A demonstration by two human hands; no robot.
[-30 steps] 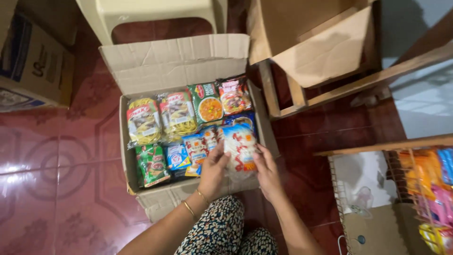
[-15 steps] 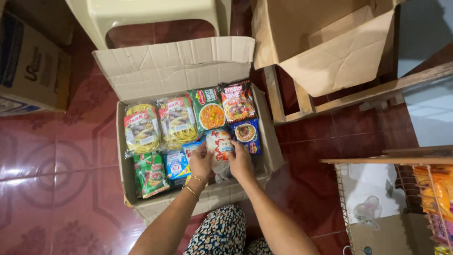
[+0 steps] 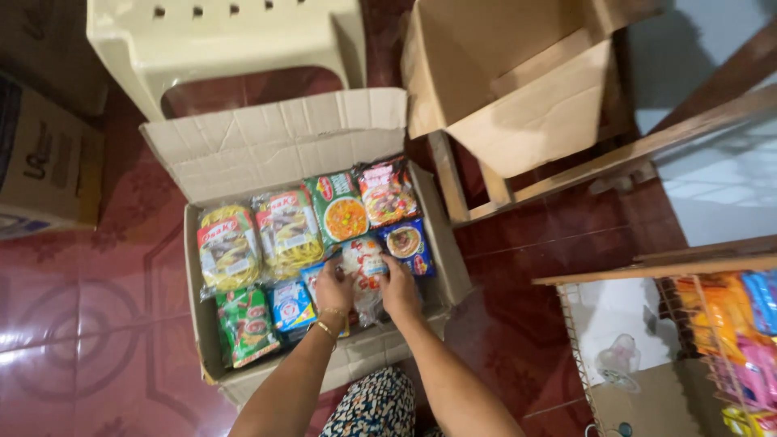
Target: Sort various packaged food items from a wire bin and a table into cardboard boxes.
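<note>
From the head view, looking straight down, I have both hands inside an open cardboard box (image 3: 243,158) that sits on the red tiled floor (image 3: 73,324) in front of me. My left hand (image 3: 333,290) and my right hand (image 3: 398,287) are closed on the two sides of one white snack packet (image 3: 362,263), my left grip clamped on its left edge and my right grip clamped on its right edge, fingers curled over the top of the wrapper. The packet lies in the middle of the box, towards the near wall, resting on the other goods packed there. Just beyond it stand a green packet with an orange picture (image 3: 341,209) and a dark red packet (image 3: 387,190), and touching its right side is a blue packet with a bowl pictured on it (image 3: 407,243). To the left are two clear bags of yellow noodles (image 3: 229,247), side by side, and nearer to me a green packet (image 3: 247,322) and a small blue packet (image 3: 290,305), the latter just beside my left wrist, which wears a thin gold bangle (image 3: 327,328). The far flap of the box is folded back against a pale plastic stool (image 3: 218,36). To the right stands a wooden frame carrying another empty carton (image 3: 518,89), and at the lower right a wire rack (image 3: 728,324) holds bright wrapped goods. A further carton (image 3: 40,174) sits at the left edge.
</note>
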